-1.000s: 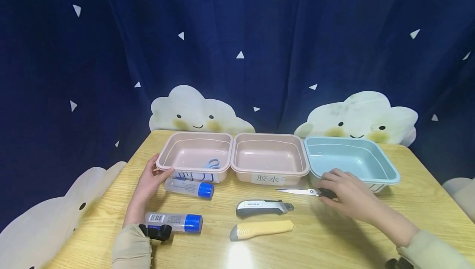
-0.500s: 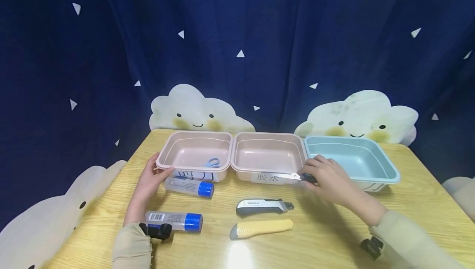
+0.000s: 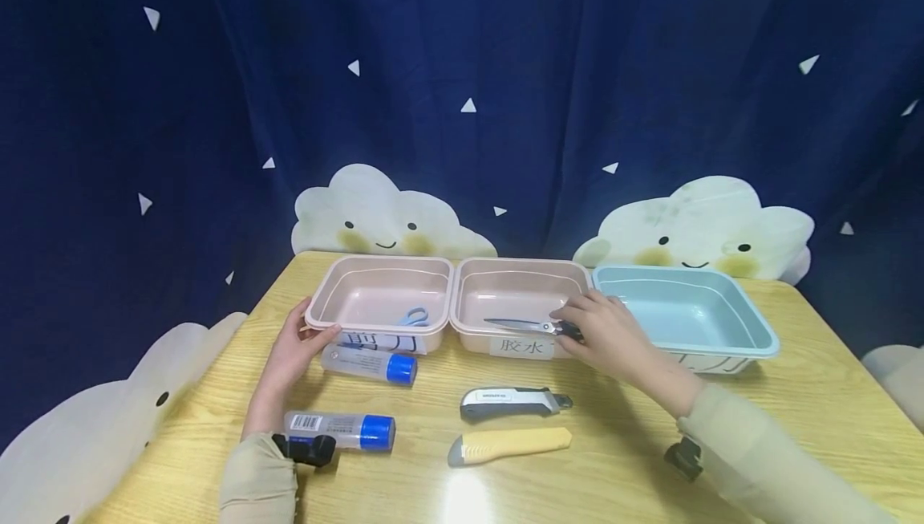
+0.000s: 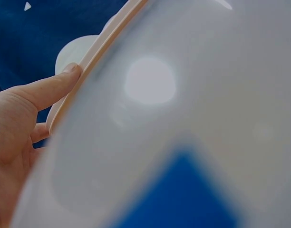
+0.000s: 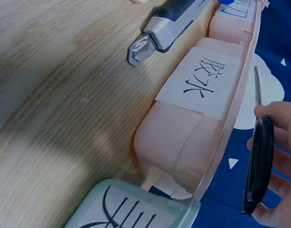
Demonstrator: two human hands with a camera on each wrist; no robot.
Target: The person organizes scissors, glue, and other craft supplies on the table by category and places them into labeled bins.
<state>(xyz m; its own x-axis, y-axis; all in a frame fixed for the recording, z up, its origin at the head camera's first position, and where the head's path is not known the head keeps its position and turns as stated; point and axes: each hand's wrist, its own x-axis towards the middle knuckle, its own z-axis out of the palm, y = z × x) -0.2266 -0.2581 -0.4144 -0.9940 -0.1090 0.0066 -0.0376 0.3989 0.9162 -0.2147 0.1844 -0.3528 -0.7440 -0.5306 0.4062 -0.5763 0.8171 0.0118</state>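
Observation:
My right hand (image 3: pixel 606 335) holds a pair of black-handled scissors (image 3: pixel 545 327) by the handle, blades pointing left. They are over the front rim of the middle pink bin (image 3: pixel 491 291). The right wrist view has the black handle (image 5: pixel 259 161) between thumb and fingers. My left hand (image 3: pixel 289 351) grips the front left corner of the left pink bin (image 3: pixel 361 295), thumb (image 4: pixel 57 88) on the near side of the rim and fingers partly hidden behind. Blue finger loops of small scissors (image 3: pixel 415 317) show inside that bin.
A light blue bin (image 3: pixel 686 323) stands at the right of the row. Two clear tubes with blue caps, one near the left bin (image 3: pixel 364 365) and one by my left wrist (image 3: pixel 339 430), lie left. A grey utility knife (image 3: pixel 512 402) and a yellow one (image 3: pixel 508 446) lie mid-table.
My right hand has carried the black-handled scissors leftward and up, from in front of the blue bin to the middle pink bin. The left hand stays at its bin.

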